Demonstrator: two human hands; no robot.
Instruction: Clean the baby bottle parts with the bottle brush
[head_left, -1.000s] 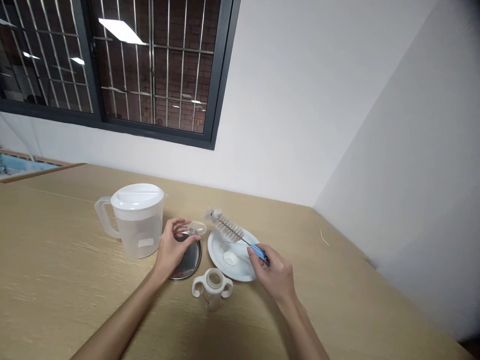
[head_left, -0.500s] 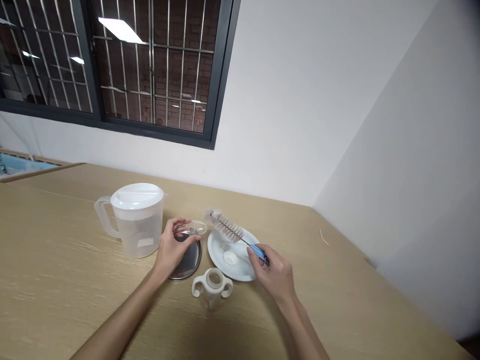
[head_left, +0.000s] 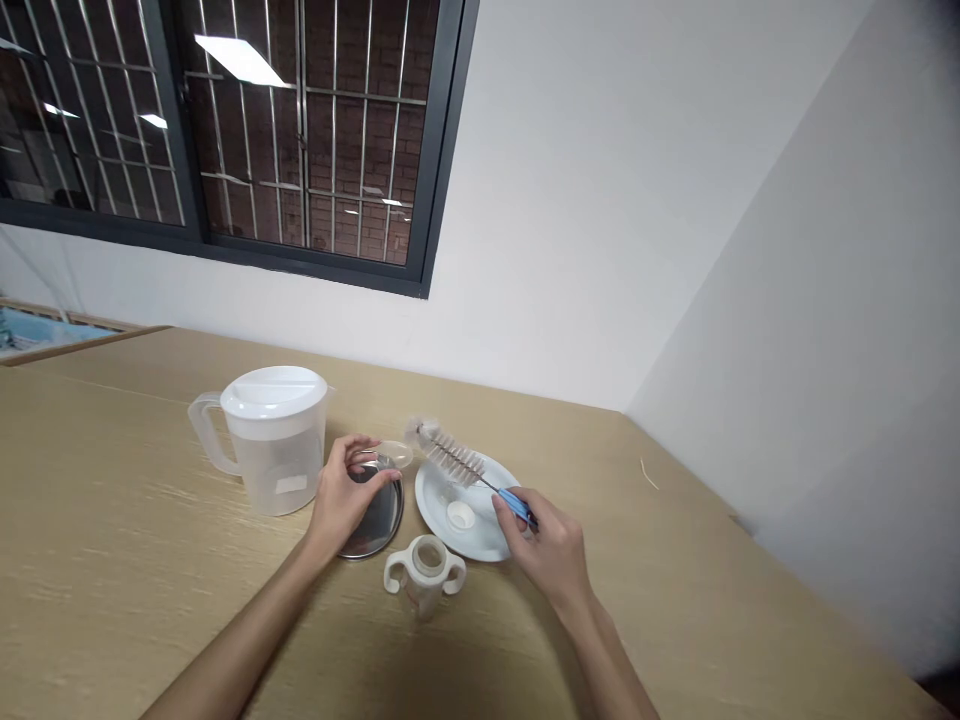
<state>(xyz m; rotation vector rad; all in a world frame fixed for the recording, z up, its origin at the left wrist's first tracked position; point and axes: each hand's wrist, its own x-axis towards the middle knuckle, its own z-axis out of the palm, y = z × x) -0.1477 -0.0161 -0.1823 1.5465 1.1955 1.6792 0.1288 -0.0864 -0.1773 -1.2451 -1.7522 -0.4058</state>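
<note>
My right hand [head_left: 546,540] grips the blue handle of a bottle brush [head_left: 454,457], whose white bristles slant up and left over a pale blue plate [head_left: 487,540]. My left hand [head_left: 351,490] has its fingers and thumb curled round a clear plastic cup-shaped cover [head_left: 393,454], with the rim facing the brush tip. Below that hand lies a round steel tray [head_left: 379,525], partly hidden. A baby bottle [head_left: 426,580] with two side handles stands uncapped between my forearms. A small white ring [head_left: 460,516] rests on the plate, near a clear piece that is hard to make out.
A lidded translucent pitcher [head_left: 276,450] stands left of my left hand. A thin pale strip [head_left: 648,474] lies at the right on the wooden table [head_left: 135,520]. Behind the table are a white wall [head_left: 570,200] and a barred window [head_left: 300,140].
The brush and my right hand have shifted very slightly left. My left hand keeps its place with the clear cover, and the other things have not visibly moved.
</note>
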